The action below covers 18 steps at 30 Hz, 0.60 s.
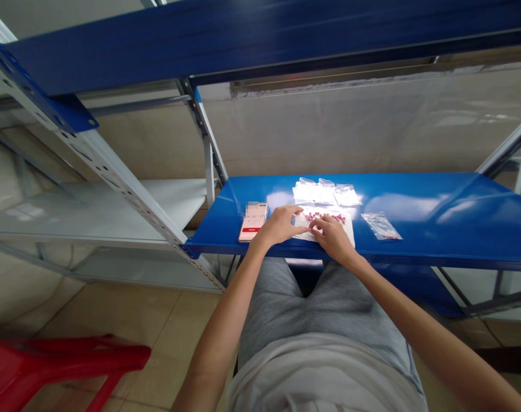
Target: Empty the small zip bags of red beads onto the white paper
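Pink-red beads (326, 217) lie in a loose row on a white sheet (348, 230), and this is where we find both hands. The person's right hand (333, 239) sits over the beads with its fingers curled and narrowly drawn together; we cannot tell whether they pinch a bead. The left hand (279, 225) reaches in from the other side, fingers nearly flat and almost straight, their tips at the sheet's left edge. We cannot tell whether it grips the sheet or only rests there.

Just behind the sheet we count 3 small white-backed packets (324, 193) side by side, and we can make out no beads in them. To the right, well clear of the hands, 1 clear zip bag (381, 225) lies with a few pink beads inside. So 1 bag shows beads, while the row on the sheet remains loose.

Left of the sheet, a smartphone (253, 221) shows a red button and a digital readout too small to read reliably. All of this rests on a blue steel shelf (432, 191), held by white perforated uprights (114, 171). Below, we see the person's grey shorts (311, 309), and a red plastic stool (58, 360) stands on the tile floor (166, 326).
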### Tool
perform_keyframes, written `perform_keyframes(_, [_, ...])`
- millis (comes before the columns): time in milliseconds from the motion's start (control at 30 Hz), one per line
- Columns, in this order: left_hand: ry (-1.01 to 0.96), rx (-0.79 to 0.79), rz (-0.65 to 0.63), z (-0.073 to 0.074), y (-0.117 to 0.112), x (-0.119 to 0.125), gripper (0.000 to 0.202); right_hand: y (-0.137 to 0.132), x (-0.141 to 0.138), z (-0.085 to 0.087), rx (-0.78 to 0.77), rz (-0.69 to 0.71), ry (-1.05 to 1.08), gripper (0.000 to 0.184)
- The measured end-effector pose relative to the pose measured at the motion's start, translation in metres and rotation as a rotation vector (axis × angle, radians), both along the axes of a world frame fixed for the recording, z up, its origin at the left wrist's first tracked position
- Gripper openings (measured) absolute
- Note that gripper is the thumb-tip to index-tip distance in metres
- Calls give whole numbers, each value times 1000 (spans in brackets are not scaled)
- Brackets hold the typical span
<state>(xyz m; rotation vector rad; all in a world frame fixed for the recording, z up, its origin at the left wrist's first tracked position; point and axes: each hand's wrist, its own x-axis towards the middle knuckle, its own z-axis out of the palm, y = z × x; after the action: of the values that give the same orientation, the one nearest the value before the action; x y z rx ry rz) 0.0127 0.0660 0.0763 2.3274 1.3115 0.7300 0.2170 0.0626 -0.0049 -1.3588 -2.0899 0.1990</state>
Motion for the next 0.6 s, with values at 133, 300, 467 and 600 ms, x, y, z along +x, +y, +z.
perform_keyframes(133, [2,0,-3,0,0,1,53,0,1,-1,0,-10,-34,17])
perform_keyframes(300, [19,2,-17,-1,0,4,53,1,3,2,-4,-11,-48,17])
perform_keyframes(467, [31,-7,-26,-3,1,5,52,1,2,1,-9,-21,-63,16])
perform_keyframes(600, [34,-15,-31,-4,1,4,53,4,4,3,-3,-15,-33,16])
